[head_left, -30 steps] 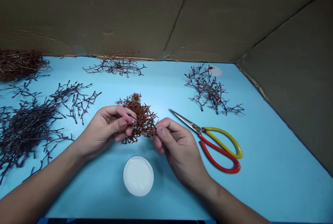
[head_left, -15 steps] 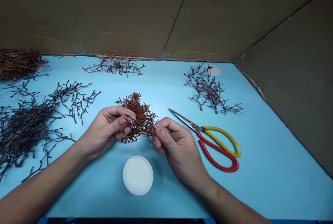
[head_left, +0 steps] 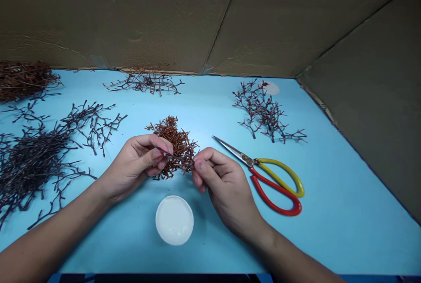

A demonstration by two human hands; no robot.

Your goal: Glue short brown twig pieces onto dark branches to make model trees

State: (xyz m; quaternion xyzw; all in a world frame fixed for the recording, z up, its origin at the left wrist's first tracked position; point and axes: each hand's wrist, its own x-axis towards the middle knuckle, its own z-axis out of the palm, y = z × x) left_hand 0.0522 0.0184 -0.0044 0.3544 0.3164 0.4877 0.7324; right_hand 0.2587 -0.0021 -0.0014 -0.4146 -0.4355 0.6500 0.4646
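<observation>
Between finger and thumb, my left hand pinches a thin dark twig that points to the right. My right hand is closed at the fingertips on a small brown twig piece, mostly hidden by the fingers. The two pieces meet or nearly meet; I cannot tell if they are joined. Behind them lies a heap of short reddish-brown twig bits. A round white dish with a pale, glossy filling stands in front, below both hands.
Scissors with yellow and red handles lie right of my right hand. Dark branched twigs are piled at left, a reddish-brown tangle behind them. Thin twigs lie along the cardboard wall. Budded branches rest at back right.
The gap between the dark twig and the small piece has closed, their ends coming together over the heap. Both hands have barely shifted.
</observation>
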